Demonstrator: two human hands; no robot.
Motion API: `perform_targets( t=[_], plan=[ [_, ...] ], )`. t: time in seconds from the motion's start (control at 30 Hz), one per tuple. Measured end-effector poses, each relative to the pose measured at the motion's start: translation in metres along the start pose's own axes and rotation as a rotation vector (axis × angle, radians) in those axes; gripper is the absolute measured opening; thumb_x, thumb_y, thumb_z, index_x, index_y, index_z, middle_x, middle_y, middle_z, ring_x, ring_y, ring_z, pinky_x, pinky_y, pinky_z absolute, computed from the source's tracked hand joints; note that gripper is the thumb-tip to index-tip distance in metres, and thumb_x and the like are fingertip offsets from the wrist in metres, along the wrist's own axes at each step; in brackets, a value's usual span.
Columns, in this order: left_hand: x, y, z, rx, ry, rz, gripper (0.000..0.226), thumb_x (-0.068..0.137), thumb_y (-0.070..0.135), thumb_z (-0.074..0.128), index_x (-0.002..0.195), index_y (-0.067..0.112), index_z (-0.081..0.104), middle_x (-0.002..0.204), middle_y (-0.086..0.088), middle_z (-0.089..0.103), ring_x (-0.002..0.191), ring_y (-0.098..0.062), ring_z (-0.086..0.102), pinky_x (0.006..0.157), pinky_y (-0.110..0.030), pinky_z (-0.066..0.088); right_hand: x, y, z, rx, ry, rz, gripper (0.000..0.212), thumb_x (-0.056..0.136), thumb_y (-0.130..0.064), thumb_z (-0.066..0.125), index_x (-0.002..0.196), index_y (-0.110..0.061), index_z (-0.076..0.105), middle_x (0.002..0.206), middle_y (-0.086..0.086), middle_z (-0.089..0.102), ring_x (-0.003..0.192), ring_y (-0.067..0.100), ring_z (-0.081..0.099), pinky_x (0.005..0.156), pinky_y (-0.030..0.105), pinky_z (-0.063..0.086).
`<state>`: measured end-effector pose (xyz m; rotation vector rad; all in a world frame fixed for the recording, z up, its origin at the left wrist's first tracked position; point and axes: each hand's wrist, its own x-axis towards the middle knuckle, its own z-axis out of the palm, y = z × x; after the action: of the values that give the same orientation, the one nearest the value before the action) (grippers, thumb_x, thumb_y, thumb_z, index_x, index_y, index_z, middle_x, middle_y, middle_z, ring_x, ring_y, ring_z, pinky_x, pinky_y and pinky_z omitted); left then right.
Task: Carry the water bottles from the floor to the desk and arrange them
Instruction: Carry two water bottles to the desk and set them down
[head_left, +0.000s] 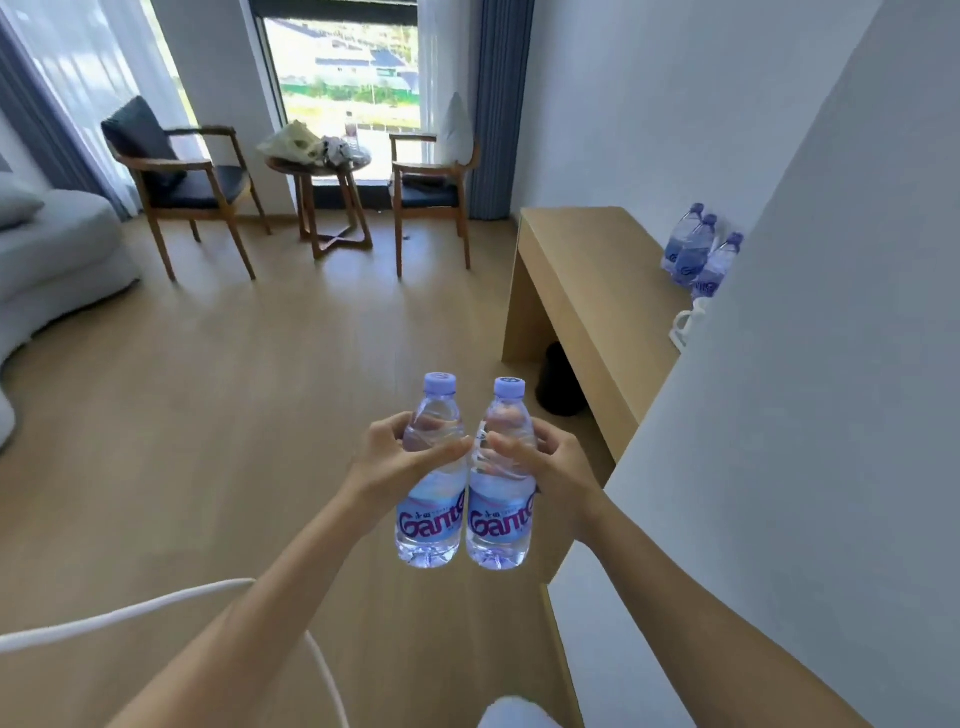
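Both grips curled: left hand (387, 457) and right hand (558, 470) each clasp a clear ribbed plastic bottle, left bottle (430, 512) touching right bottle (501, 519); pale wooden bench (587, 260) at two o'clock.

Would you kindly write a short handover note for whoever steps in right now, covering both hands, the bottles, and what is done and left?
Left hand: grips a clear plastic water bottle with a lilac cap and blue label, upright, in the air.
Right hand: grips a second, matching lilac-capped bottle, upright; the two bottles sit side by side, about touching.
Light wooden desk: ahead on the right, three similar bottles already stand at its far edge by the wall.
Done: three bottles placed, two picked up.
Left: carry these two to the desk and line them up with the rest. Whether more remain on the floor is out of view.
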<state>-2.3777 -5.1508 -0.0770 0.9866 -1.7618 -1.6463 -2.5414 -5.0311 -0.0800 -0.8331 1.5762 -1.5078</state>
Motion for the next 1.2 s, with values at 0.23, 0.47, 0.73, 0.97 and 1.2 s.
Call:
perform_targets(
  t=[0.23,0.47,0.73,0.97,1.2],
  plan=[
    [0.211,0.019,0.016,0.04,-0.179,0.042,0.028,0.064,0.029,0.089,0.087,0.019,0.076,0.084,-0.003,0.077,0.076,-0.015,0.074,0.061,-0.02,0.054,0.186,-0.006,-0.04,0.035,0.152,-0.031,0.035,0.075,-0.029,0.079,0.103,-0.01,0.072,0.098,0.016,0.075,0.092,0.036,0.072,0.083,0.042,0.058],
    [0.41,0.043,0.047,0.162,-0.27,0.069,0.036,0.054,0.035,0.093,0.083,0.024,0.075,0.081,0.002,0.076,0.073,-0.006,0.071,0.061,-0.019,0.054,0.353,-0.022,-0.099,0.03,0.261,-0.038,0.03,0.076,-0.036,0.079,0.103,-0.024,0.072,0.095,0.005,0.076,0.09,0.024,0.074,0.077,0.033,0.058],
    [0.587,0.058,0.104,0.348,-0.393,0.101,0.052,0.046,0.054,0.087,0.085,0.023,0.072,0.083,-0.003,0.075,0.082,-0.019,0.073,0.073,-0.045,0.06,0.483,-0.029,-0.164,-0.018,0.445,-0.041,0.037,0.068,-0.039,0.083,0.101,-0.026,0.073,0.094,-0.002,0.076,0.088,0.015,0.073,0.074,0.024,0.056],
    [0.742,0.068,0.179,0.538,-0.594,0.172,0.048,0.043,0.06,0.08,0.079,0.031,0.067,0.073,0.011,0.071,0.07,-0.006,0.068,0.058,-0.025,0.052,0.585,-0.022,-0.227,0.022,0.693,0.027,0.025,0.072,-0.021,0.083,0.095,-0.027,0.074,0.09,-0.002,0.076,0.079,0.005,0.069,0.067,0.015,0.051],
    [0.842,0.088,0.278,0.612,-0.848,0.264,0.048,0.048,0.055,0.085,0.083,0.03,0.064,0.071,0.009,0.066,0.06,-0.005,0.058,0.054,-0.022,0.04,0.638,-0.021,-0.289,0.04,0.95,0.063,0.032,0.071,-0.027,0.086,0.1,-0.028,0.072,0.096,-0.005,0.077,0.089,0.009,0.072,0.073,0.016,0.053]
  ],
)
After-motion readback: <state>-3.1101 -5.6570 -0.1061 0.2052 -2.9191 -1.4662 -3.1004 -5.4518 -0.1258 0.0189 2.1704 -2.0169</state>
